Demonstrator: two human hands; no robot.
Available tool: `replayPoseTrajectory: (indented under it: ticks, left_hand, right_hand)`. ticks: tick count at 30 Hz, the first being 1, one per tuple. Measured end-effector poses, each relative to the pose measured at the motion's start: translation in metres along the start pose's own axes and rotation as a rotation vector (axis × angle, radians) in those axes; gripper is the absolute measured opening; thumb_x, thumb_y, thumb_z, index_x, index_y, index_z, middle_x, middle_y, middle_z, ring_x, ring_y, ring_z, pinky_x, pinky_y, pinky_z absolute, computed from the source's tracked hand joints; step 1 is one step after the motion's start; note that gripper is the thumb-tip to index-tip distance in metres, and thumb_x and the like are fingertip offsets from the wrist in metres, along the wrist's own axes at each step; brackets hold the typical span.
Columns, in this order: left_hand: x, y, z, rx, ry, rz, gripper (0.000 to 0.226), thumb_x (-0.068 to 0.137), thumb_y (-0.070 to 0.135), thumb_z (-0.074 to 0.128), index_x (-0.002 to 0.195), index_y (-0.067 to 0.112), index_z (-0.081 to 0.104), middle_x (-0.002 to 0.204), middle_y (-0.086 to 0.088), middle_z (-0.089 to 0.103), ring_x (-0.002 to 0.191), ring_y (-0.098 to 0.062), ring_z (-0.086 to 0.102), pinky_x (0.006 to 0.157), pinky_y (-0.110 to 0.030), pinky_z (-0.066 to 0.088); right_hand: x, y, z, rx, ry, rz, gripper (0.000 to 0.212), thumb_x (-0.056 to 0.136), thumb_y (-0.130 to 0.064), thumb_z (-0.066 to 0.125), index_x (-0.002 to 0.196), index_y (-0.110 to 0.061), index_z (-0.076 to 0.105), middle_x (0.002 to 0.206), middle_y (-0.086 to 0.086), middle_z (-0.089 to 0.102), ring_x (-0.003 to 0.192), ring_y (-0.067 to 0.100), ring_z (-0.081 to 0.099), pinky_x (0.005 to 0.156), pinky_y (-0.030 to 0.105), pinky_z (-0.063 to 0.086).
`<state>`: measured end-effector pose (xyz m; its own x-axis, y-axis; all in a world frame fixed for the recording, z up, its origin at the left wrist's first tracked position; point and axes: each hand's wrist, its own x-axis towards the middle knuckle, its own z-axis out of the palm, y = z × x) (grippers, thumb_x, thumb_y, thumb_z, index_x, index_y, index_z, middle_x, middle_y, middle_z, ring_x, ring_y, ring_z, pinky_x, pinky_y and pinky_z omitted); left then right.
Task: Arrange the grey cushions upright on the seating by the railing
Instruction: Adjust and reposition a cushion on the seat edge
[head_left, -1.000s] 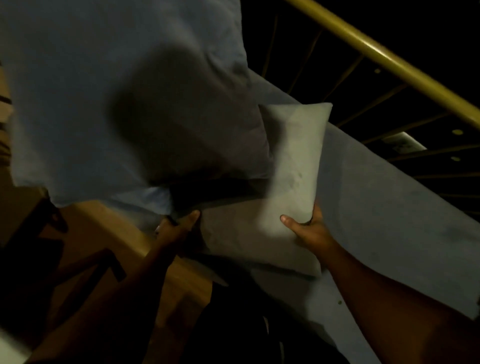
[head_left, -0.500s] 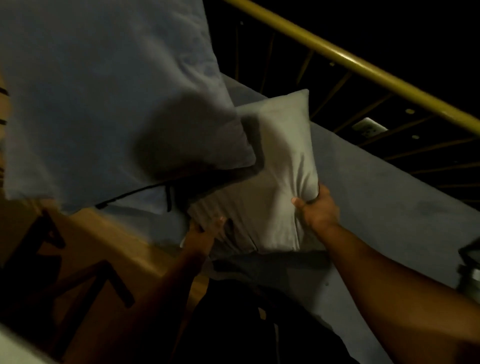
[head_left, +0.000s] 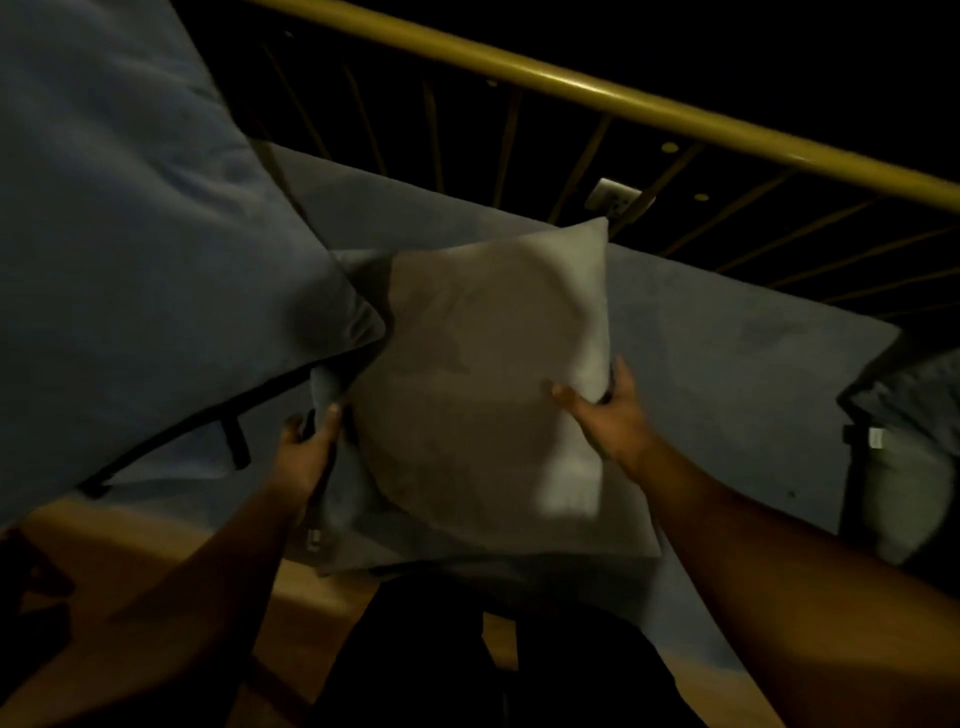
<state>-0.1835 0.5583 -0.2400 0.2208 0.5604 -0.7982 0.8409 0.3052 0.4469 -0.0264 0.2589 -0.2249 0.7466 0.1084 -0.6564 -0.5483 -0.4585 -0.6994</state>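
The small grey cushion (head_left: 483, 374) is held face-on to the camera over the seat pad (head_left: 727, 395). It is tilted, with its top corner pointing toward the railing (head_left: 623, 98) and its left side tucked against the lower corner of the large blue-grey cushion (head_left: 130, 234). Whether its bottom edge rests on the pad cannot be told. It looks light and soft, with a loosely filled cloth cover that dents where it is held, so it is likely to sag or fold if taken by one corner only. Opposite side edges about halfway up, where the filling gives something to squeeze, seem the sound place to hold it. The right hand (head_left: 608, 415) pinches the right edge, thumb on the front face and fingers wrapped behind. The left hand (head_left: 306, 452) clasps the left edge, where a darker fabric layer (head_left: 337, 499) shows. Whether that is the cushion's own back or a second one behind it is unclear. Nothing here is fragile or slippery. The risk is only that it slumps forward once let go, unless it leans on the bigger cushion. At the far right another cushion (head_left: 904, 467) lies in shadow.
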Motion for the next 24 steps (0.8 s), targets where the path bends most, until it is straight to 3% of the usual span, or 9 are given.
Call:
replayPoseTrajectory:
  ticks: [2, 6, 8, 11, 14, 17, 19, 22, 24]
  left_hand:
    - [0.012, 0.012, 0.006, -0.044, -0.061, -0.015, 0.077, 0.082, 0.055, 0.06, 0.144, 0.022, 0.03, 0.14, -0.013, 0.049, 0.121, -0.037, 0.052, 0.096, -0.045, 0.045]
    - [0.016, 0.023, 0.02, -0.091, -0.137, -0.059, 0.112, 0.041, 0.082, 0.069, 0.134, 0.023, 0.049, 0.126, -0.006, 0.061, 0.108, -0.031, 0.061, 0.097, -0.049, 0.049]
    - [0.006, 0.022, 0.027, -0.044, -0.134, -0.017, 0.11, 0.045, 0.086, 0.064, 0.134, 0.023, 0.048, 0.128, -0.006, 0.06, 0.111, -0.028, 0.06, 0.099, -0.046, 0.048]
    - [-0.025, 0.028, 0.037, -0.077, -0.098, 0.101, 0.076, 0.076, 0.057, 0.065, 0.137, 0.017, 0.043, 0.137, -0.009, 0.054, 0.121, -0.027, 0.054, 0.099, -0.038, 0.044]
    - [-0.045, 0.029, 0.054, -0.122, -0.192, 0.075, 0.076, 0.078, 0.033, 0.074, 0.142, 0.018, 0.036, 0.14, -0.01, 0.05, 0.122, -0.029, 0.052, 0.096, -0.042, 0.045]
    - [-0.061, 0.029, 0.078, -0.015, -0.279, 0.139, 0.1, 0.062, 0.037, 0.084, 0.145, 0.017, 0.03, 0.146, -0.011, 0.044, 0.127, -0.029, 0.047, 0.101, -0.042, 0.042]
    - [-0.072, 0.034, 0.09, 0.153, -0.29, 0.229, 0.095, 0.073, 0.034, 0.078, 0.148, 0.016, 0.022, 0.152, -0.011, 0.034, 0.135, -0.03, 0.04, 0.106, -0.039, 0.035]
    - [-0.082, 0.036, 0.093, 0.167, -0.313, 0.269, 0.115, 0.053, 0.057, 0.079, 0.147, 0.019, 0.024, 0.151, -0.008, 0.036, 0.135, -0.029, 0.04, 0.106, -0.04, 0.037]
    - [-0.087, 0.033, 0.088, 0.155, -0.301, 0.307, 0.115, 0.045, 0.061, 0.074, 0.142, 0.017, 0.033, 0.142, -0.01, 0.047, 0.129, -0.029, 0.048, 0.101, -0.041, 0.044]
  right_hand:
    - [0.017, -0.002, 0.004, 0.0, -0.012, -0.025, 0.094, 0.057, -0.064, 0.081, 0.138, -0.042, 0.038, 0.134, -0.008, 0.058, 0.12, 0.018, 0.058, 0.097, 0.044, 0.051]
    - [0.027, -0.002, 0.005, 0.001, -0.049, 0.065, 0.11, 0.054, -0.064, 0.082, 0.143, -0.045, 0.022, 0.144, -0.007, 0.047, 0.127, 0.019, 0.05, 0.102, 0.044, 0.047]
    - [0.026, 0.0, 0.004, -0.003, -0.065, 0.075, 0.115, 0.053, -0.062, 0.084, 0.145, -0.044, 0.018, 0.144, -0.007, 0.046, 0.127, 0.018, 0.049, 0.103, 0.043, 0.047]
    - [0.01, 0.007, -0.004, 0.005, -0.012, 0.081, 0.122, 0.051, -0.066, 0.082, 0.148, -0.043, 0.011, 0.152, -0.006, 0.036, 0.134, 0.02, 0.042, 0.106, 0.044, 0.043]
    - [-0.02, 0.027, -0.027, 0.06, 0.075, 0.206, 0.134, 0.039, -0.075, 0.078, 0.149, -0.041, 0.011, 0.153, 0.0, 0.036, 0.134, 0.027, 0.043, 0.105, 0.05, 0.043]
    - [-0.05, 0.053, -0.057, 0.172, 0.182, 0.206, 0.114, 0.046, -0.066, 0.083, 0.143, -0.041, 0.027, 0.137, 0.0, 0.052, 0.121, 0.029, 0.055, 0.099, 0.054, 0.047]
    - [-0.066, 0.062, -0.07, 0.21, 0.23, 0.18, 0.095, 0.063, -0.047, 0.083, 0.141, -0.039, 0.031, 0.132, -0.002, 0.054, 0.119, 0.026, 0.055, 0.099, 0.05, 0.047]
    - [-0.079, 0.069, -0.076, 0.25, 0.258, 0.171, 0.099, 0.059, -0.053, 0.082, 0.143, -0.043, 0.029, 0.137, -0.004, 0.053, 0.12, 0.022, 0.055, 0.1, 0.049, 0.047]
    - [-0.084, 0.07, -0.076, 0.243, 0.268, 0.149, 0.105, 0.056, -0.063, 0.081, 0.144, -0.044, 0.026, 0.142, -0.006, 0.049, 0.124, 0.02, 0.052, 0.103, 0.047, 0.046]
